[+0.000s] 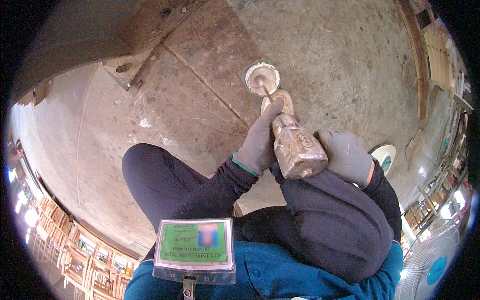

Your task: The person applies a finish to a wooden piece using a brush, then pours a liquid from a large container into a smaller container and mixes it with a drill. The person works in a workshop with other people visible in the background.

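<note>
A worn, metal-bodied power tool [300, 152] with a thin rod [268, 94] is held in front of my knees. My left hand [259, 137], in a grey glove, is closed around its front end by the rod. My right hand [345, 156], gloved likewise, is closed against the tool's right side; part of its grip is hidden behind the housing. The rod's far end reaches into a round white tub [263, 79] with pale, smeared walls, standing on the floor. Beside the tub, partly behind my left hand and the tool, lies a round off-white lid or dish [283, 101].
Concrete floor [200, 95] with a dark seam spreads around the tub. A round white-and-teal object [384, 156] sits beyond my right hand. A standing fan [432, 265] is at lower right. Wooden frames [90, 260] stand at lower left, and a long wooden beam [419, 65] edges the right.
</note>
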